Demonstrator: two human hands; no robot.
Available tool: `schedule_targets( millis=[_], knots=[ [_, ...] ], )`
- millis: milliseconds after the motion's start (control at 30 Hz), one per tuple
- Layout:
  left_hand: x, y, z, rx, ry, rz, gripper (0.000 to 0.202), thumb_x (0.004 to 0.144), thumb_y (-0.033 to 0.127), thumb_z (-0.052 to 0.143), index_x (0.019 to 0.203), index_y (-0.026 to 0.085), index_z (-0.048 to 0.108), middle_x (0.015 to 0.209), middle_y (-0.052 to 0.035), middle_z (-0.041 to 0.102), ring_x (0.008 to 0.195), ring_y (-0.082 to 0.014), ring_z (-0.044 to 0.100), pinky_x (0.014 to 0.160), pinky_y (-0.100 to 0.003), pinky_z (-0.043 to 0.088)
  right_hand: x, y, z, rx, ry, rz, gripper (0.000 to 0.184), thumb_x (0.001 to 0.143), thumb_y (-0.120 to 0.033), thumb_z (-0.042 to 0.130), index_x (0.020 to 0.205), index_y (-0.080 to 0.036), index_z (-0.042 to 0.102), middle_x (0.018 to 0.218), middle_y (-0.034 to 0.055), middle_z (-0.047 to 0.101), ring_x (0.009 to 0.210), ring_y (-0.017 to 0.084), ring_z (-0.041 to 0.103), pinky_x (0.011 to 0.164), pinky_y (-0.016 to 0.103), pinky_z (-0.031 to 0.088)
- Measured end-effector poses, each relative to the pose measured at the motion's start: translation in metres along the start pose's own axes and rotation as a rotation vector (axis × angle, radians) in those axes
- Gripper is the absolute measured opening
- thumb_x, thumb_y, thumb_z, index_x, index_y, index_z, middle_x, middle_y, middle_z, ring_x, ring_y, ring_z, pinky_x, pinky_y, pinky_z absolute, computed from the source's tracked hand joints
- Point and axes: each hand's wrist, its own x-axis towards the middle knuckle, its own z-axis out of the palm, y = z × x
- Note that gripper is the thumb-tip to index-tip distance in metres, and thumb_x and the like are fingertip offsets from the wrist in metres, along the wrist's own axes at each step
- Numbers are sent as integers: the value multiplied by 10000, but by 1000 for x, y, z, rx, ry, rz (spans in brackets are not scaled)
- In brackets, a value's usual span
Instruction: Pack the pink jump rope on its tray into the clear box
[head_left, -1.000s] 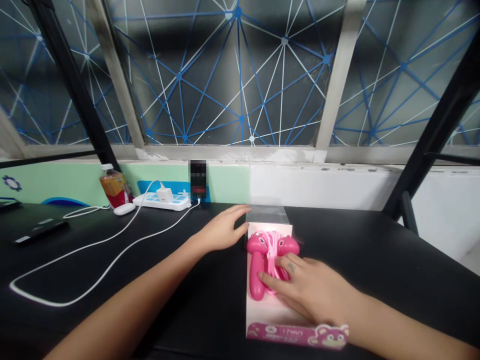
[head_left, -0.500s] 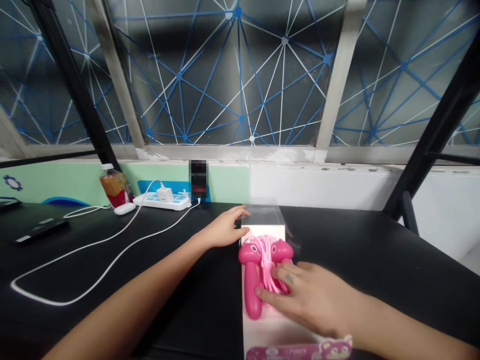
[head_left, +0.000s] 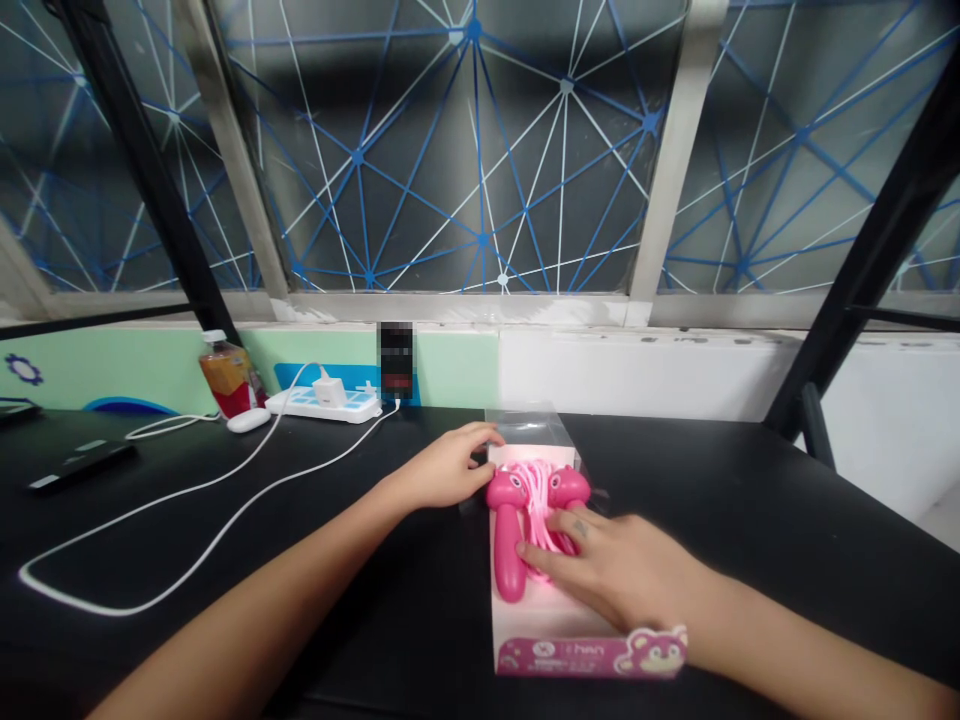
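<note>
A pink jump rope with bear-head handles lies in a white card tray, its cord bundled between the handles. Across the tray's near end runs a purple printed strip with a bear figure. My right hand closes around the rope bundle, partly covering the right handle, with a fingertip against the left one. Beyond the tray extends a clear plastic cover. At its left edge, my left hand has curved fingers and thumb on the cover and the tray's far corner; their exact contact is partly hidden.
A white power strip with a plugged-in charger stands against the back wall, beside a drink pouch and a white case. A white cable loops over the black table's left side. Slanted black posts rise at both sides.
The tray and jump rope have shifted slightly away from me and to the right, with my right hand on them. The printed near end now shows fully. My left hand moved slightly.
</note>
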Motion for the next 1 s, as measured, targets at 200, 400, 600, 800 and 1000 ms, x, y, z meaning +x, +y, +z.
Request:
schedule_targets(
  millis=[200, 400, 600, 800, 1000],
  knots=[
    [-3, 3, 0, 16, -11, -8, 336, 852, 187, 510, 1176, 195, 599, 1432, -109, 483, 1176, -217, 601, 963, -317, 520, 0, 2, 2, -8, 15, 2, 516, 840, -182, 554, 1339, -294, 481, 1105, 101, 652, 898, 248, 645, 475, 220, 384],
    [-6, 4, -1, -22, -74, -54, 424, 852, 194, 498, 1270, 202, 573, 1517, -107, 390, 1213, -225, 588, 978, -317, 518, 1, 3, 1, -8, 27, 29, 527, 844, -183, 551, 1355, -290, 483, 1077, 103, 657, 872, 251, 651, 481, 233, 385],
    [-8, 16, 2, 196, 6, -39, 386, 881, 234, 479, 1253, 221, 580, 1467, -64, 475, 1318, -246, 490, 1083, -368, 431, 2, -6, -13, -32, -6, -26, 553, 907, -275, 539, 1438, -309, 389, 1115, 139, 627, 902, 283, 630, 532, 282, 453],
    [-8, 17, 0, 185, -55, 1, 390, 921, 258, 456, 1299, 226, 547, 1501, -61, 432, 1347, -224, 456, 1093, -346, 414, 6, -16, -18, 13, 2, -1, 427, 969, -493, 456, 1352, -305, 457, 1071, 128, 655, 921, 274, 637, 587, 303, 483],
    [-8, 15, -4, 185, -101, 56, 374, 986, 319, 408, 1326, 213, 523, 1514, -88, 408, 1374, -237, 420, 1125, -384, 371, 9, -18, -14, 1, 40, 56, 298, 977, -427, 458, 1208, -256, 538, 969, 101, 678, 835, 248, 658, 498, 254, 418]
  ],
)
